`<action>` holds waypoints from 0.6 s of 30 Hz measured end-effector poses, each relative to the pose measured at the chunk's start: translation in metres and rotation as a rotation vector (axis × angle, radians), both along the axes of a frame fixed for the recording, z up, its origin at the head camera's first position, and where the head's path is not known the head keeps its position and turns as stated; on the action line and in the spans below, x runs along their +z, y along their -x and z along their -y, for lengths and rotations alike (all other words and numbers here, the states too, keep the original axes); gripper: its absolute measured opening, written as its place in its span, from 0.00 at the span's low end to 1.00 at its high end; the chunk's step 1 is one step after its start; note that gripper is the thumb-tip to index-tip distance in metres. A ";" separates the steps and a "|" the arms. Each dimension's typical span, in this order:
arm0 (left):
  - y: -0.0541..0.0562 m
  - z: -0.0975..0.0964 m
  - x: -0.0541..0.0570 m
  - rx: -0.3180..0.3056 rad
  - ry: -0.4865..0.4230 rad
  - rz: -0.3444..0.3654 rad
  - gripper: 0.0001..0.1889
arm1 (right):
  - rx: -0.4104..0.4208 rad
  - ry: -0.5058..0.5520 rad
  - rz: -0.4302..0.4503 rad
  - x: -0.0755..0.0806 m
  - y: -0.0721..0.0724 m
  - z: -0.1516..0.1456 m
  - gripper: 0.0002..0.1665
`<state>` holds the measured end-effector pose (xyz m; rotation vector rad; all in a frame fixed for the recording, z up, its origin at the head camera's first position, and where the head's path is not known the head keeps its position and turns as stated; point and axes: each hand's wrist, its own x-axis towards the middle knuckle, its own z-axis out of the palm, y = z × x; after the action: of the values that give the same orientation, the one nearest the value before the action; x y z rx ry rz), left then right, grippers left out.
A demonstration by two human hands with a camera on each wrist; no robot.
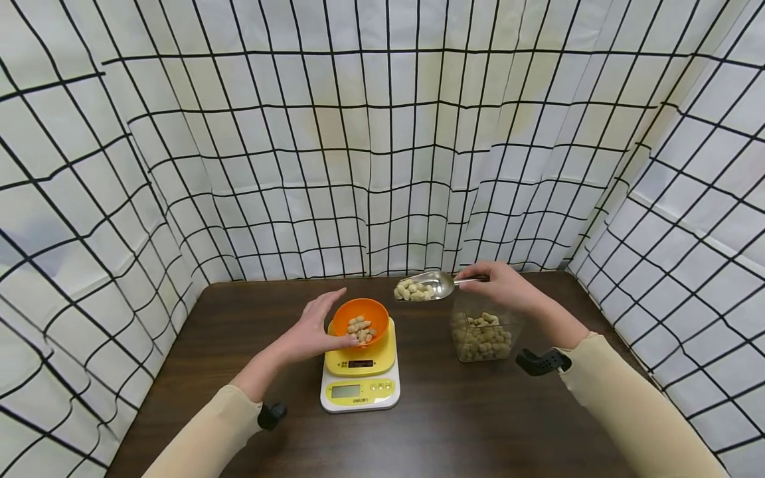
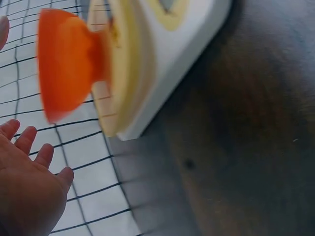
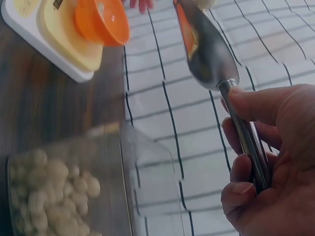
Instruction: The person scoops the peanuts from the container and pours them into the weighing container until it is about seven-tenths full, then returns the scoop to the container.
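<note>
My right hand [image 1: 499,284] grips the handle of a metal scoop [image 3: 211,54], fingers curled round it. Peanuts [image 1: 412,290] fill the front of the scoop, which is held in the air between the bowl and the clear container. An orange bowl [image 1: 374,309] with several peanuts in it stands on a yellow and white kitchen scale [image 1: 364,393]. Beside the bowl's left side, my left hand [image 1: 311,328] is spread with its thumb near the front rim; the left wrist view shows its fingers [image 2: 44,156] extended, apart from the bowl.
A clear square container [image 1: 460,355] of peanuts stands right of the scale, under my right hand. The dark wooden table [image 1: 442,425] carries everything. White curtains [image 1: 412,133] with a black grid enclose its back and sides.
</note>
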<state>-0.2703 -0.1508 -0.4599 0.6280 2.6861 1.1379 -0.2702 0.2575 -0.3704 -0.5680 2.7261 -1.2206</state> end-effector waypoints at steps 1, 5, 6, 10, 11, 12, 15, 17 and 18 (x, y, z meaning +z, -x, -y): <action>0.000 0.000 -0.003 0.002 0.001 0.012 0.59 | 0.003 0.006 0.003 0.000 0.001 0.005 0.17; 0.001 -0.001 -0.012 0.006 -0.012 0.038 0.61 | 0.012 0.020 0.023 -0.005 0.004 0.026 0.15; 0.002 -0.001 -0.013 0.007 -0.016 0.040 0.61 | 0.008 0.025 0.032 -0.006 0.005 0.032 0.15; 0.003 -0.001 -0.019 0.001 -0.012 0.046 0.61 | 0.007 0.013 0.027 -0.015 0.011 0.048 0.13; 0.003 -0.001 -0.021 0.001 -0.011 0.048 0.62 | 0.010 0.009 0.021 -0.017 0.012 0.052 0.12; 0.003 -0.001 -0.022 0.000 -0.007 0.050 0.62 | 0.013 -0.002 0.014 -0.019 0.014 0.055 0.11; 0.003 0.000 -0.025 0.000 0.002 0.057 0.62 | 0.047 -0.035 -0.023 -0.024 0.018 0.064 0.10; 0.003 0.000 -0.026 0.005 0.007 0.059 0.61 | 0.063 -0.068 -0.055 -0.026 0.020 0.069 0.10; 0.003 0.000 -0.027 0.008 0.010 0.059 0.61 | 0.065 -0.090 -0.072 -0.026 0.020 0.071 0.10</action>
<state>-0.2737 -0.1507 -0.4866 0.5733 2.6453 1.1259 -0.2904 0.1861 -0.3967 -0.6968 2.7809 -1.0776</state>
